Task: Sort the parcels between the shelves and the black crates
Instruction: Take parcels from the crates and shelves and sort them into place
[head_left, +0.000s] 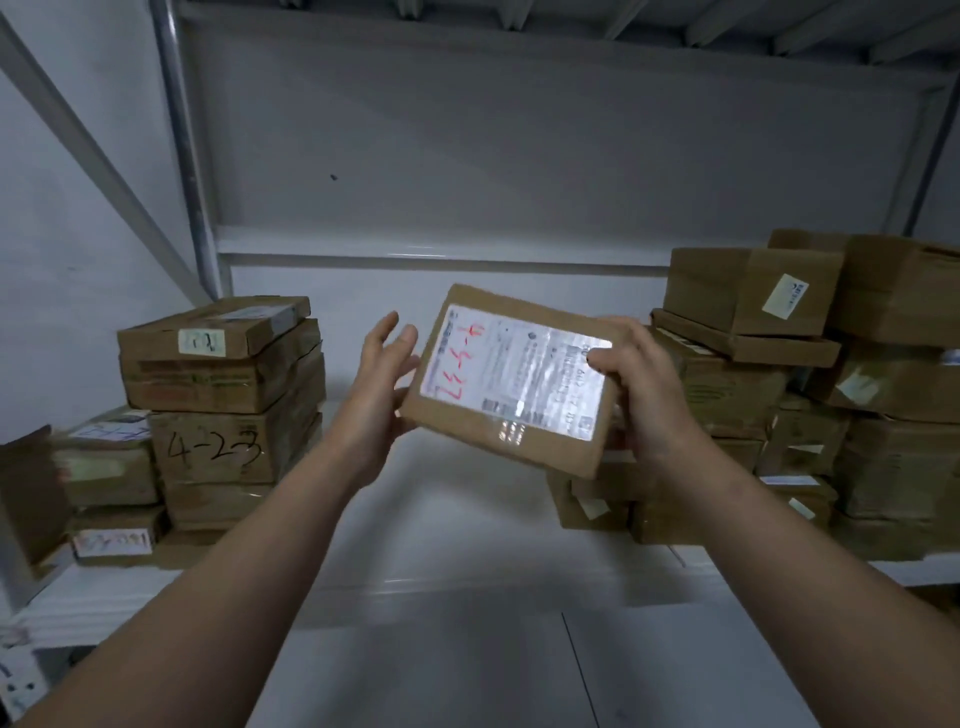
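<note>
A flat brown cardboard parcel (511, 382) with a white shipping label and red handwriting hangs in the air above the white shelf (467, 519). My right hand (641, 384) grips its right end, thumb on the label and fingers behind. My left hand (382, 374) touches the parcel's left edge with straight fingers, its palm under the lower left corner. No black crate is in view.
A stack of brown parcels (223, 405), one marked 4-23, stands at the shelf's left. A bigger pile of boxes (789, 374) fills the right side. Between them lies a bare strip of shelf. A metal upright (187, 156) and the shelf above frame the bay.
</note>
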